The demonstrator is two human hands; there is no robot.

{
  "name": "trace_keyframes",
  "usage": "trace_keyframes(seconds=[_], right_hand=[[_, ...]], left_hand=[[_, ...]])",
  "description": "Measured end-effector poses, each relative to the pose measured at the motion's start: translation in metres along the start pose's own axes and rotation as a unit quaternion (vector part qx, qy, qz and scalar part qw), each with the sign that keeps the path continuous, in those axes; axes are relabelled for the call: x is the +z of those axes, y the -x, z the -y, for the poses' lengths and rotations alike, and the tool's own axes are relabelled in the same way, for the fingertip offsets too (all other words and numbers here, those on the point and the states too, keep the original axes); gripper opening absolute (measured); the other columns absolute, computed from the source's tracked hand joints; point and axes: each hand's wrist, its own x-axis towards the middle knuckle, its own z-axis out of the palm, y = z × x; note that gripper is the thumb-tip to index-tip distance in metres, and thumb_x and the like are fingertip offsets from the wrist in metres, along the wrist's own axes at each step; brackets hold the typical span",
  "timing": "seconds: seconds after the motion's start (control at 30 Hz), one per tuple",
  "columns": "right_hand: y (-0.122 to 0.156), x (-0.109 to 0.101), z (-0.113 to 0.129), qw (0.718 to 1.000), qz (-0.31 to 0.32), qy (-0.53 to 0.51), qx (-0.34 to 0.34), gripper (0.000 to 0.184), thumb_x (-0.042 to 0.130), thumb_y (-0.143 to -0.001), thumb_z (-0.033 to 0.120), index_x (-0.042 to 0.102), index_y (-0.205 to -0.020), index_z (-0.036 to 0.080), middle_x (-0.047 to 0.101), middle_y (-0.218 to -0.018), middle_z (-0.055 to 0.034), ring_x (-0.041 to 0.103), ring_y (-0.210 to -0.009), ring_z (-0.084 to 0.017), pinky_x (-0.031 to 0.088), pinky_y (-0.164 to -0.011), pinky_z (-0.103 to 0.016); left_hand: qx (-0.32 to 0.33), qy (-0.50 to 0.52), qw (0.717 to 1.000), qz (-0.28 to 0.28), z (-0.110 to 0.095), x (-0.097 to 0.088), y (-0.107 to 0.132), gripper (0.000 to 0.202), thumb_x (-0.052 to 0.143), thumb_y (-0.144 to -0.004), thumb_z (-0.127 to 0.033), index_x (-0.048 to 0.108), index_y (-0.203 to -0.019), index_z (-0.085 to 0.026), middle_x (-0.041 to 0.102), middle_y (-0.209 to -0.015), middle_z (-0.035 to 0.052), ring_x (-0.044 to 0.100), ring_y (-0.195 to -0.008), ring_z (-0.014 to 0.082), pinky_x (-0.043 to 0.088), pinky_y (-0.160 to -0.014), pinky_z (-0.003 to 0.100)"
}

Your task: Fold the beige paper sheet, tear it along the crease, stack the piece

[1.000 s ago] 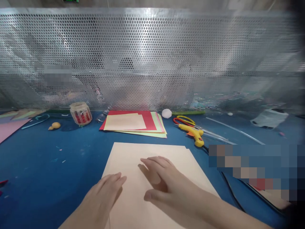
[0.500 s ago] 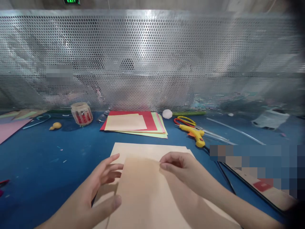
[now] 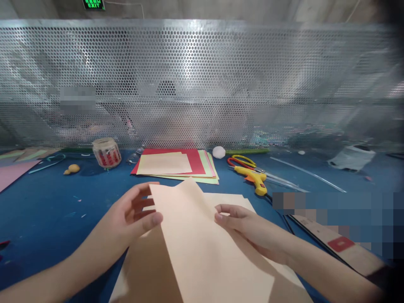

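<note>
A cream sheet of paper (image 3: 202,240) is raised and slightly bent in front of me, its far edge lifted. My right hand (image 3: 243,223) pinches the sheet's right edge between thumb and fingers. At the opposite edge, my left hand (image 3: 132,214) has its thumb at the front and its fingers partly hidden behind the upper left corner; it holds the sheet loosely. Beneath lie larger cream sheets (image 3: 142,265) on the blue table, shaded by the raised sheet and my hands.
Coloured paper (image 3: 202,162) is stacked ahead. A yellow glue gun (image 3: 254,179), scissors (image 3: 241,161) and a white ball (image 3: 219,152) lie to its right. Leftward stand a jar (image 3: 106,153) and a small yellow object (image 3: 73,168). A perforated metal screen (image 3: 195,84) borders the table (image 3: 63,227).
The cream sheet has risen off the larger sheets, and its far edge now bends upward. My left hand has moved up and closed at its left edge; my right hand keeps its pinch.
</note>
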Motion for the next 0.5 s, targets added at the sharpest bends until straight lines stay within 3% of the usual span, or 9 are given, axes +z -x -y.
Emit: trace_keyframes(seconds=[0.13,0.23,0.3,0.4,0.5], right_hand=[[0.002,0.001,-0.003,0.993,0.044,-0.101,0.040,0.042,0.078,-0.076,0.038,0.056,-0.107,0.021,0.075,-0.098,-0.0090,0.074,-0.089,-0.026,0.058,-0.079,-0.037],[-0.001,0.000,-0.003,0.988,0.052,-0.146,0.025,0.034,0.074,-0.081,0.033,0.058,-0.108,0.021,0.076,-0.098,-0.0087,0.075,-0.089,-0.026,0.058,-0.080,-0.036],[-0.005,-0.002,-0.003,0.985,0.054,-0.166,0.006,0.025,0.071,-0.084,0.031,0.060,-0.105,0.021,0.077,-0.094,-0.0071,0.076,-0.085,-0.024,0.058,-0.076,-0.033],[-0.007,-0.006,-0.003,0.980,0.066,-0.187,-0.022,0.014,0.069,-0.087,0.029,0.062,-0.098,0.022,0.077,-0.089,-0.0049,0.076,-0.079,-0.021,0.058,-0.073,-0.029],[-0.004,-0.007,0.000,0.974,0.100,-0.198,-0.047,0.018,0.076,-0.083,0.030,0.066,-0.096,0.022,0.077,-0.091,-0.0039,0.074,-0.079,-0.018,0.056,-0.077,-0.026]], left_hand=[[0.050,-0.098,0.994,0.001,-0.029,0.006,-0.015,0.030,0.076,-0.079,-0.051,0.068,-0.095,-0.027,0.060,-0.132,0.0022,0.056,-0.124,0.0281,0.050,-0.098,0.035],[0.065,-0.127,0.990,0.005,-0.045,0.004,-0.026,0.023,0.077,-0.079,-0.044,0.067,-0.086,-0.025,0.068,-0.101,-0.0005,0.065,-0.100,0.0214,0.050,-0.093,0.031],[0.067,-0.131,0.989,-0.007,-0.050,-0.001,-0.033,0.024,0.077,-0.079,-0.044,0.063,-0.079,-0.024,0.065,-0.084,-0.0034,0.065,-0.088,0.0185,0.050,-0.086,0.027],[0.057,-0.127,0.990,-0.003,-0.051,-0.013,-0.042,0.027,0.074,-0.081,-0.047,0.063,-0.075,-0.023,0.065,-0.083,-0.0035,0.063,-0.085,0.0180,0.048,-0.079,0.023],[0.065,-0.106,0.992,-0.008,-0.052,-0.022,-0.045,0.029,0.072,-0.082,-0.050,0.064,-0.075,-0.023,0.065,-0.078,-0.0040,0.061,-0.081,0.0164,0.046,-0.074,0.019]])
